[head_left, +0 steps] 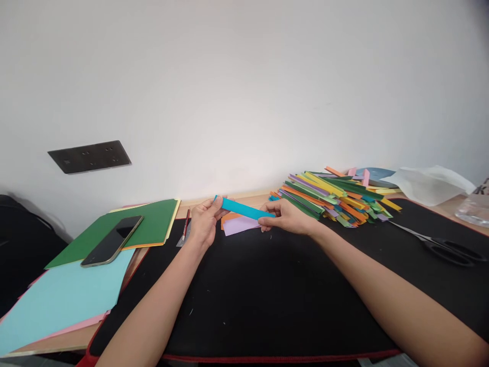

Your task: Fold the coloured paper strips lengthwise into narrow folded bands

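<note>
A narrow blue paper strip (243, 208) is stretched between both hands above the black mat (267, 295), its right end a little lower than its left. My left hand (206, 220) pinches the left end between thumb and fingers. At the other end, my right hand (280, 216) is closed on the strip, thumb on top. Beneath and behind the strip lie a lilac paper piece (239, 225) and an orange paper piece (228, 221), both partly hidden. To the right of my right hand is a large heap of folded coloured paper strips (332, 196).
Black-handled scissors (439, 242) lie on the mat at right. A phone (112, 240) rests on green paper sheets (156, 216) at left, with light blue sheets (72, 295) nearer. A red pencil-like stick (187, 223) lies beside my left hand. Crumpled clear plastic (473, 208) sits far right.
</note>
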